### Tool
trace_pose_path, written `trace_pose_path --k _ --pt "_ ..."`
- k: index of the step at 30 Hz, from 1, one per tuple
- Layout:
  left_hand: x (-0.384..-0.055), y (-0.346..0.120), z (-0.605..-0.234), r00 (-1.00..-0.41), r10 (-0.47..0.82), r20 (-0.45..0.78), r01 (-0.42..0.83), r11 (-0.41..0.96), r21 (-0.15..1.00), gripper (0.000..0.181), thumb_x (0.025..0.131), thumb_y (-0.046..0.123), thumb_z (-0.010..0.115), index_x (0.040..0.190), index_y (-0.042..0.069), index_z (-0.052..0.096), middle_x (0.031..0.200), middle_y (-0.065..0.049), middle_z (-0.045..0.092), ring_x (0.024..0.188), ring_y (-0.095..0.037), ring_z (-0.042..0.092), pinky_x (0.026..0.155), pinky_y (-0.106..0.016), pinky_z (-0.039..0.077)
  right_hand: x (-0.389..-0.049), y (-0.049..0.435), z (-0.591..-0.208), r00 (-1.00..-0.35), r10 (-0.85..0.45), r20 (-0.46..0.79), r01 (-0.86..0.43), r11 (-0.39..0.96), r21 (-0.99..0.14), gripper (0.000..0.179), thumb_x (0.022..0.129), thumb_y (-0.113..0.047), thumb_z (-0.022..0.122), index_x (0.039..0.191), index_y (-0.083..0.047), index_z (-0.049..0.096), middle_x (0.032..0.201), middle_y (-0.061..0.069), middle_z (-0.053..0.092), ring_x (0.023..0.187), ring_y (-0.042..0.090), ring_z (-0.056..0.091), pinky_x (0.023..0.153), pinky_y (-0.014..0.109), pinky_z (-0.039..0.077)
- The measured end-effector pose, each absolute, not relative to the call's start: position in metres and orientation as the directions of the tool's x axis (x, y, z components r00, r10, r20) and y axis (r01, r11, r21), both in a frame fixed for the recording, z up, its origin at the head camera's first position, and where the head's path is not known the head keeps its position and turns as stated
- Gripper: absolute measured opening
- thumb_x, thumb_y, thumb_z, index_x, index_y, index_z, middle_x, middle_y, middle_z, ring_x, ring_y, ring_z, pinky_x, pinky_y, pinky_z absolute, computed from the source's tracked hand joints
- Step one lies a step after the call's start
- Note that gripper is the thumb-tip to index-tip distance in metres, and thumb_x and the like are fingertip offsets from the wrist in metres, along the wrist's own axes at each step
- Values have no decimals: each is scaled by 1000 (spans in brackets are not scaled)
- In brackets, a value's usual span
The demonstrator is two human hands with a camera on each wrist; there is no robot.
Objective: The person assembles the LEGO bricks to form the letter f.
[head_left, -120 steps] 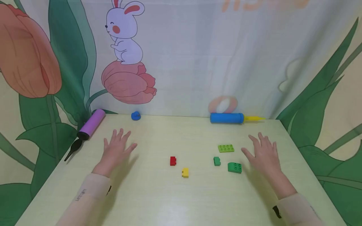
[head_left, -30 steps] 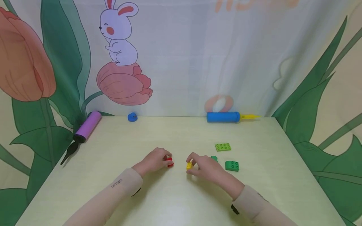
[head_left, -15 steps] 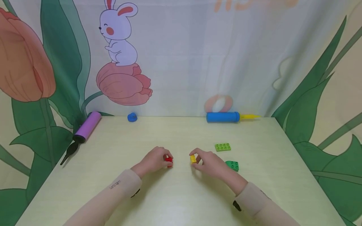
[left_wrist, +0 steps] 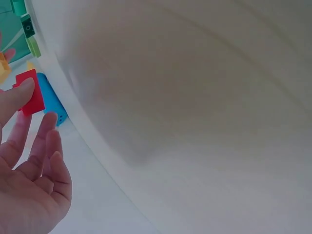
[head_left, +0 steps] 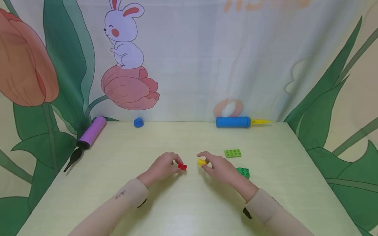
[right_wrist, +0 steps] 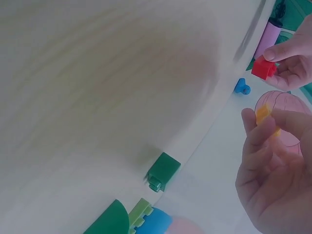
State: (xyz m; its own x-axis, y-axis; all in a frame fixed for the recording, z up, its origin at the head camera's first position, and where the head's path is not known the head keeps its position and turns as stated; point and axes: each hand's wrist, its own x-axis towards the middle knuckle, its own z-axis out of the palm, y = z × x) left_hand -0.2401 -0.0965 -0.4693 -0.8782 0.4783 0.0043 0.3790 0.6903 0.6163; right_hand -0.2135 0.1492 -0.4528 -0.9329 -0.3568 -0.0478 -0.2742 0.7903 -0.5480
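Observation:
My left hand (head_left: 163,166) pinches a small red toy building brick (head_left: 182,167) between thumb and fingertips. In the left wrist view the thumb lies across the face of the red brick (left_wrist: 35,102), while the other fingers are loosely bent. Facing it, my right hand (head_left: 220,168) pinches a small yellow building brick (head_left: 201,162). The right wrist view shows the yellow brick (right_wrist: 263,113) between thumb and index finger. A short gap separates the two bricks, which are held near the middle of the table. A small green brick (right_wrist: 164,170) is hidden behind my right hand in the head view.
A flat lime-green brick (head_left: 233,153) and a larger green rounded brick (head_left: 244,172) lie right of my right hand. Along the back edge are a blue pump (head_left: 233,122) and a blue toy duck (head_left: 138,122). A purple pump (head_left: 93,131) lies at back left.
From spread and apart, both hands have come to the middle and taken hold of the red and yellow bricks. In the last half second both bricks were turned, the red one shifting slightly right.

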Motion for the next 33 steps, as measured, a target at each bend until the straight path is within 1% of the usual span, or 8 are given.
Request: trace_pose_path --k 3,6,9,12,17,20,25,33 --pt "-239 -95 -469 -884 466 30 395 710 583 18 79 19 81 94 17 72 87 1 62 83 -19 53 72 -31 45 -217 148 -451 -937 -348 -22 -279 789 -548 33 90 -23 70 122 -23 59 100 -1 65 60 13 53 56 29 45" --pt "-239 -93 -470 -893 448 46 395 731 556 18 78 20 82 93 17 73 83 1 61 80 -17 51 69 -30 45 -221 145 -451 -934 -357 -9 -290 774 -562 24 88 -23 73 111 -23 65 99 -5 65 70 12 55 62 27 47" --pt "-238 -93 -473 -899 435 48 390 747 539 18 78 22 82 92 18 73 78 5 59 77 -15 51 66 -30 44 -224 140 -452 -925 -379 -4 -311 764 -566 24 86 -22 75 109 -24 68 97 -8 63 75 13 55 65 27 47" --pt "-237 -93 -478 -903 429 31 373 747 549 18 78 22 83 92 17 72 75 7 58 75 -15 50 65 -30 44 -225 132 -455 -920 -391 -7 -319 761 -565 25 85 -21 76 108 -23 69 95 -8 62 78 12 54 67 25 47" --pt "-234 -94 -486 -904 428 5 349 731 586 19 78 22 83 92 17 71 70 7 56 70 -16 50 62 -29 44 -223 117 -458 -905 -426 -8 -344 742 -575 23 84 -19 76 107 -20 70 93 -5 63 74 13 56 63 25 48" --pt "-232 -93 -489 -903 431 -1 345 725 597 19 78 20 82 93 15 71 69 5 55 68 -16 50 60 -29 44 -223 110 -459 -904 -427 1 -353 747 -564 20 84 -19 76 103 -20 70 90 -6 64 74 13 56 65 25 47" --pt "-233 -93 -488 -900 435 -9 349 733 584 22 78 21 82 94 12 70 69 4 55 68 -16 49 62 -30 44 -225 103 -459 -916 -402 -8 -332 767 -549 17 83 -18 77 98 -21 70 88 -8 64 77 12 55 70 27 47" --pt "-238 -98 -484 -901 433 -37 334 745 577 28 76 23 84 96 12 69 69 4 55 64 -16 50 61 -31 43 -231 94 -458 -922 -385 -47 -304 793 -528 18 83 -21 78 99 -21 70 86 -10 64 78 11 55 73 28 46"
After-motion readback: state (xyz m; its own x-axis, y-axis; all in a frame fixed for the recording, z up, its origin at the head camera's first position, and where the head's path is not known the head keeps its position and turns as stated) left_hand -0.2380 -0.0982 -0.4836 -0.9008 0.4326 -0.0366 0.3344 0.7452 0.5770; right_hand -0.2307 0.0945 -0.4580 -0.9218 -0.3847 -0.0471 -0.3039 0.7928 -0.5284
